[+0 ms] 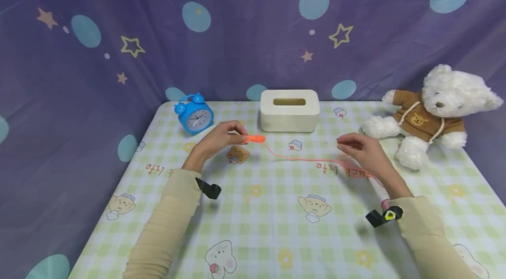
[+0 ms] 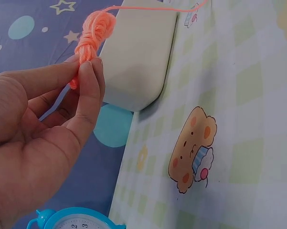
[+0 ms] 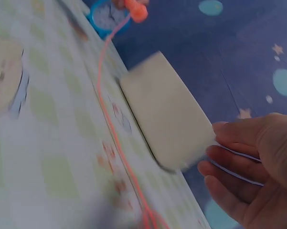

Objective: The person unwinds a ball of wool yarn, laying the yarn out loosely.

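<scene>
Purple fabric, printed with stars and blue ovals, hangs behind the table as the largest item on record. Bearings below are read from the centre of the table in the head view, with 12 o'clock at the far edge. The table carries a green-and-white checked cover with cartoon prints. A white plush bear in a brown hooded top sits at 2 o'clock, leaning.

Two beige sleeves enter, the left sleeve from 8 o'clock and the right sleeve from 4 o'clock. A cream tissue box with a slotted top stands at 12 o'clock. The left hand, at 10 o'clock, pinches the yarn bundle between thumb and fingers. The right hand, at 2 o'clock, is relaxed, its fingers slightly bent and holding nothing visible.

A blue alarm clock stands at 10 o'clock, beyond the left hand. One black device is worn at the left cuff, and a second black device, bearing a yellow mark, at the right cuff.

The orange yarn bundle is at 11 o'clock, raised above the table, near the tissue box on its 8 o'clock side. A thin loose strand runs from it towards 3 o'clock, reaching several loops below the right hand; the right wrist view shows the strand apart from that hand's fingers.
</scene>
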Available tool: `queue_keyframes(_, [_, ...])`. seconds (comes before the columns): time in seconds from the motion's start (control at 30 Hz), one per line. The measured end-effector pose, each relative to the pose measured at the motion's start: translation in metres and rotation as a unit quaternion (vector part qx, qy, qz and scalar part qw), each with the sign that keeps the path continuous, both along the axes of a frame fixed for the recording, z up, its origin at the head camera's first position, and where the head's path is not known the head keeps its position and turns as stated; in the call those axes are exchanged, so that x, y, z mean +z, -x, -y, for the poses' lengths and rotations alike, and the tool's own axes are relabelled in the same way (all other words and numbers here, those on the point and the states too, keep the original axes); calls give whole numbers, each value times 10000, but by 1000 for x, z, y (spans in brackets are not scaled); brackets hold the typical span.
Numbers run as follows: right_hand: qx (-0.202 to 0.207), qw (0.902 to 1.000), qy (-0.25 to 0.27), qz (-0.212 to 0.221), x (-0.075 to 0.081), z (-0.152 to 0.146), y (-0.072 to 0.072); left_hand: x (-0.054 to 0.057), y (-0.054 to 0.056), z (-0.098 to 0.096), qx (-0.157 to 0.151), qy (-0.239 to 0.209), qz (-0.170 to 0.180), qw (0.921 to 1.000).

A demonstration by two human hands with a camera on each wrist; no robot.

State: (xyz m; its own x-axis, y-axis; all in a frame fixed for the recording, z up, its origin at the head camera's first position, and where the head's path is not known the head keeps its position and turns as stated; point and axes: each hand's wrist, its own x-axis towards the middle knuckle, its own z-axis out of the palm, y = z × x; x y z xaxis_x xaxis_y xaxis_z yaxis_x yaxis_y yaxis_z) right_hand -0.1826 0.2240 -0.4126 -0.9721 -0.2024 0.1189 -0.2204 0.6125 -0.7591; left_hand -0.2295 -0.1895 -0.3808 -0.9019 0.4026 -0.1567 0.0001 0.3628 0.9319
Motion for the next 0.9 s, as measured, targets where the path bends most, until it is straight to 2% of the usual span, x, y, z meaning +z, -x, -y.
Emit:
queue_keyframes(0.27, [505, 9976, 421, 235, -5, 64, 19, 1, 0, -5, -74, 17, -42, 10000])
queue_keyframes(0.57, [1038, 9890, 972, 418, 17, 131, 5, -1, 3, -7, -105, -21, 35, 9999])
queue_keyframes(0.63, [1104, 9876, 1029, 427, 12, 140, 7, -1, 3, -8, -101, -12, 53, 9999])
queue_keyframes(0.83, [1091, 9826, 1443, 412, -18, 157, 23, 0, 3, -9, -76, 11, 45, 10000])
queue_keyframes(0.9, [1066, 9814, 1561, 340, -23, 161, 25, 1, 3, -9, -71, 46, 27, 10000])
